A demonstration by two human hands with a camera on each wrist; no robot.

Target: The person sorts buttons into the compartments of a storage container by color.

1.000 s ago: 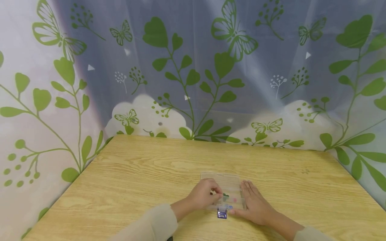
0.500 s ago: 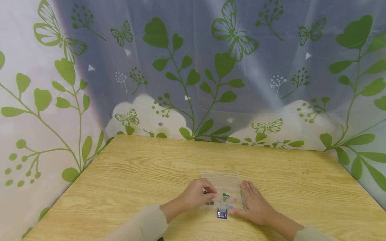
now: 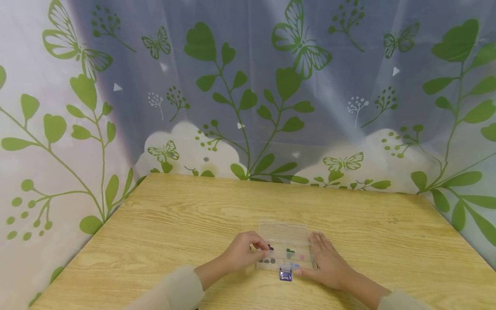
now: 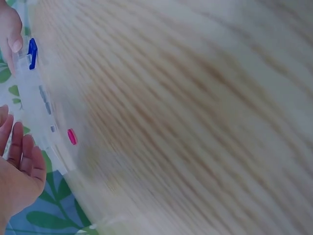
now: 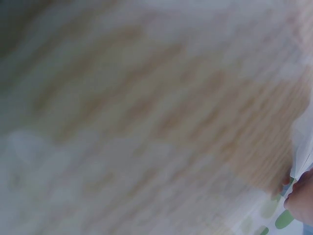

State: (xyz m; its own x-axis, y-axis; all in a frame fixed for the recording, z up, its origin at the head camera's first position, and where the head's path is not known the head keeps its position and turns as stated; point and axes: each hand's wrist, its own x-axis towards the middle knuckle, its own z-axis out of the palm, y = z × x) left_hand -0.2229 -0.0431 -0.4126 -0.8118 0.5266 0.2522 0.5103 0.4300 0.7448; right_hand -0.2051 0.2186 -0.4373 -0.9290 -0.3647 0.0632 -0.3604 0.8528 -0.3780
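Note:
My left hand is at the left side of a clear plastic compartment box, whose lid is raised. Its thumb and index fingertips are close together over the left compartments, with nothing showing between them; its other fingers are loosely bent in the left wrist view. Dark round pieces lie in the front left compartment, with more dark pieces behind them. A green piece, a pink piece and blue pieces lie to the right. With straight fingers, my right hand rests along the box's right side, thumb near the front.
A purple-blue latch juts from the box's front edge. One pink oval piece lies on the wooden table beside the box. Behind the table hangs a cloth printed with leaves and butterflies.
My left hand has drawn back leftward from the middle of the box, uncovering the green piece and the dark round pieces. The right hand has stayed in place.

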